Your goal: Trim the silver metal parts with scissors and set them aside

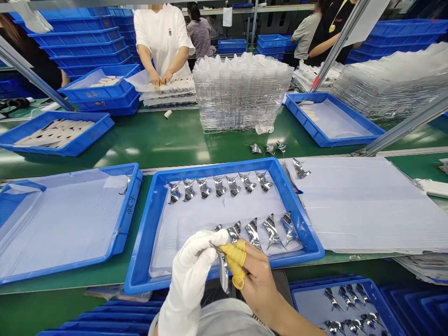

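Note:
My left hand (pixel 196 261), in a white glove, pinches a shiny curved metal part (pixel 223 270) by its upper end. My right hand (pixel 257 275) wears yellow finger cots, and its fingertips close on the same part from the other side. Both hands hover over the near edge of a blue tray (pixel 140 252) lined with white sheet. In that tray, one row of chrome-like metal parts (pixel 219 185) lies along the far side. A second row of such parts (pixel 273 231) lies along the near side, partly hidden behind my hands.
A lined blue tray (pixel 119 228) stands to the left, a stack of white sheets (pixel 367 205) to the right with one metal part (pixel 300 168). Below right is another tray (pixel 374 291) of parts. Across the bench, a person (pixel 164 42) works beside wrapped clear trays (pixel 241 98).

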A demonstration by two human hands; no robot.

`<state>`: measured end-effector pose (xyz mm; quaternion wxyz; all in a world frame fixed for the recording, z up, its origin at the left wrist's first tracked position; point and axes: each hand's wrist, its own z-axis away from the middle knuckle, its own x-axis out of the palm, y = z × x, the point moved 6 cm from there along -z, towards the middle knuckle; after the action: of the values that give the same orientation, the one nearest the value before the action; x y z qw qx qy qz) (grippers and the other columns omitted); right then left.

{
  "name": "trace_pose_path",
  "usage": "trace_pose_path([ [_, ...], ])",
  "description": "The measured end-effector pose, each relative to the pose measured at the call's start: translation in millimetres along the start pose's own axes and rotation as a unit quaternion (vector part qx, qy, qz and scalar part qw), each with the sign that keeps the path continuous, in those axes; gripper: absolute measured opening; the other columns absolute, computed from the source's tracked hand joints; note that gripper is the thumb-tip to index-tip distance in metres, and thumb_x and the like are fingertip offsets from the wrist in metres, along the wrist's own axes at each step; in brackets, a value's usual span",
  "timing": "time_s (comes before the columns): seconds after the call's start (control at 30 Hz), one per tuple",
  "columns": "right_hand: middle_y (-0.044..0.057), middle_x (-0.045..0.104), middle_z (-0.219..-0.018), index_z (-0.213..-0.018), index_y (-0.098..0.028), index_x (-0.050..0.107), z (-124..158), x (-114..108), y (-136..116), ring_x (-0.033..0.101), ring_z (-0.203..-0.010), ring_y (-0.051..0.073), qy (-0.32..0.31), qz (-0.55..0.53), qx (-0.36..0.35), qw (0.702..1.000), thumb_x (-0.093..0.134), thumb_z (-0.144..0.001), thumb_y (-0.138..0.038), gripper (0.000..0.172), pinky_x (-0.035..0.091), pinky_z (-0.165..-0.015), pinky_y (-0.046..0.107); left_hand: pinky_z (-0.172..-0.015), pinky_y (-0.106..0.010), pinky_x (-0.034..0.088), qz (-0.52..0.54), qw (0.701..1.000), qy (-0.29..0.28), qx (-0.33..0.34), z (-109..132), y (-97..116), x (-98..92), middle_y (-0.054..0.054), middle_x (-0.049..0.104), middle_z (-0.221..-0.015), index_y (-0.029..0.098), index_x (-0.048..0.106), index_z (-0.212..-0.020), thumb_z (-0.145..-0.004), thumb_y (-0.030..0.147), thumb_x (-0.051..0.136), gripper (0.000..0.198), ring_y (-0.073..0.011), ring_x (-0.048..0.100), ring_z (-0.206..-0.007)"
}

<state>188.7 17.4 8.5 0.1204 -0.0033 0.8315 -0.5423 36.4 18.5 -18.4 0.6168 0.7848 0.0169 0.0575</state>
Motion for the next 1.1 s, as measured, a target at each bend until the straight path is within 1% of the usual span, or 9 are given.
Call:
trace_pose_path([
  [0.1,0.000,0.056,-0.069,-0.113,-0.025,0.081,-1.0,0.5,3.2,0.050,-0.063,0.016,-0.004,-0.032,0.026,0.999,0.052,-0.097,-0.009,0.037,0.042,-0.057,0.026,-0.096,-0.034,0.061,0.024,1.000,0.010,-0.018,1.2,-6.3,-0.9,-0.004,0.080,-0.112,0.031,0.080,-0.112,-0.095,0.025,0.069,0.021,-0.0215,0.075,-0.105],
  [0.23,0.001,0.059,-0.072,-0.107,-0.025,0.082,-1.7,-2.0,3.5,0.050,-0.062,0.016,-0.006,-0.067,0.039,0.997,0.051,-0.097,-0.010,0.036,0.042,-0.055,0.026,-0.096,-0.029,0.060,0.029,0.999,0.027,-0.038,0.6,-8.9,-5.0,-0.001,0.081,-0.113,0.033,0.080,-0.112,-0.095,0.025,0.070,0.022,-0.0185,0.074,-0.107],
  [0.3,0.001,0.059,-0.072,-0.108,-0.026,0.081,-1.4,-3.0,0.6,0.051,-0.063,0.016,-0.008,-0.052,0.019,0.998,0.049,-0.096,-0.008,0.039,0.043,-0.057,0.026,-0.096,-0.027,0.060,0.029,0.998,0.032,-0.040,0.5,-7.9,-6.5,-0.001,0.081,-0.113,0.034,0.080,-0.112,-0.095,0.024,0.070,0.022,-0.0178,0.074,-0.107],
  [0.4,0.001,0.059,-0.071,-0.123,-0.026,0.077,-0.9,-3.1,-4.0,0.050,-0.064,0.017,-0.008,-0.020,-0.029,0.999,0.049,-0.095,-0.004,0.045,0.043,-0.058,0.027,-0.098,-0.029,0.060,0.030,0.998,0.030,-0.040,1.6,-6.8,-6.4,-0.001,0.081,-0.113,0.033,0.080,-0.112,-0.094,0.024,0.070,0.022,-0.0185,0.074,-0.108],
  [0.47,0.000,0.058,-0.070,-0.128,-0.027,0.074,-1.0,-3.0,-5.4,0.049,-0.064,0.017,-0.002,0.000,-0.053,0.999,0.049,-0.095,-0.003,0.047,0.042,-0.057,0.027,-0.098,-0.030,0.060,0.028,0.998,0.028,-0.042,3.0,-7.4,-5.7,-0.002,0.081,-0.113,0.032,0.080,-0.112,-0.094,0.024,0.070,0.021,-0.0192,0.074,-0.108],
  [0.63,0.001,0.060,-0.071,-0.130,-0.027,0.073,-1.4,-2.7,-5.2,0.049,-0.064,0.018,0.005,0.030,-0.075,0.997,0.050,-0.100,-0.008,0.042,0.043,-0.057,0.028,-0.100,-0.030,0.059,0.031,0.998,0.011,-0.044,4.3,-10.9,-3.1,-0.003,0.080,-0.113,0.031,0.080,-0.113,-0.096,0.023,0.068,0.022,-0.0192,0.074,-0.108],
  [0.83,-0.001,0.056,-0.069,-0.121,-0.026,0.078,1.5,-1.3,0.2,0.047,-0.063,0.017,0.016,0.018,-0.046,0.999,0.050,-0.096,-0.004,0.043,0.041,-0.057,0.027,-0.100,-0.027,0.058,0.020,0.999,-0.005,-0.024,2.1,-6.9,2.2,-0.001,0.080,-0.116,0.034,0.080,-0.115,-0.096,0.022,0.067,0.025,-0.0171,0.074,-0.109],
  [1.0,-0.002,0.051,-0.070,-0.112,-0.027,0.080,3.9,1.6,13.3,0.043,-0.060,0.014,0.039,-0.076,0.029,0.996,0.052,-0.095,-0.004,0.040,0.037,-0.053,0.024,-0.098,-0.023,0.057,-0.004,1.000,0.007,-0.030,3.6,-3.3,5.0,0.000,0.080,-0.119,0.036,0.078,-0.119,-0.097,0.023,0.066,0.028,-0.0161,0.073,-0.111],
  [1.1,-0.002,0.049,-0.070,-0.105,-0.026,0.080,5.2,1.0,15.3,0.042,-0.060,0.014,0.035,-0.105,0.033,0.993,0.051,-0.096,-0.007,0.036,0.037,-0.053,0.025,-0.097,-0.021,0.057,-0.018,0.999,0.010,-0.025,2.8,-1.8,3.5,0.002,0.080,-0.118,0.037,0.078,-0.120,-0.097,0.022,0.066,0.030,-0.0149,0.074,-0.110],
])
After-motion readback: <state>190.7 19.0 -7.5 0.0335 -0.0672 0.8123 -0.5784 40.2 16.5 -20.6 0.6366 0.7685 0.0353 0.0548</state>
